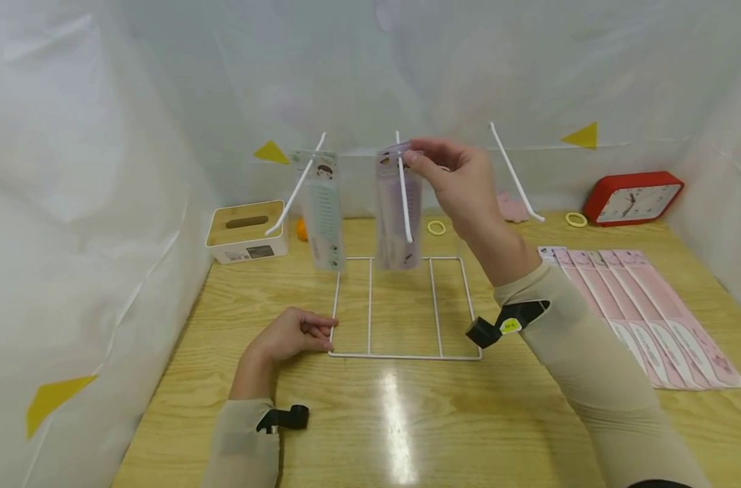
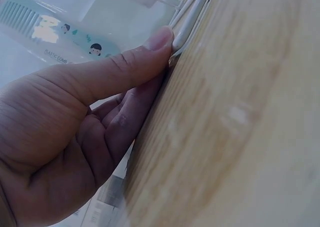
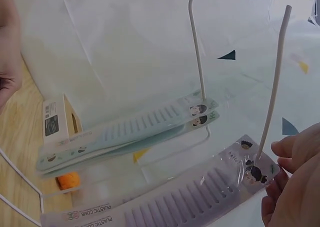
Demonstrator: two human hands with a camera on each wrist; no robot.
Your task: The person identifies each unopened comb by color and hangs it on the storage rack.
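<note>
Hanging on the middle prong (image 1: 405, 196), purple combs (image 1: 396, 254) are pinched by the right hand (image 1: 462, 181); the rack (image 1: 401, 356) is gripped by the left hand (image 1: 292, 335), seemingly for steadiness.

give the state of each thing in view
purple packaged combs: on middle hook, pinched by right fingers
green packaged combs: hanging on left hook
right hook: bare
rack base: flat, held by left fingers
pink packaged combs: fanned on table
tissue box: lid on
red clock: upright
</note>
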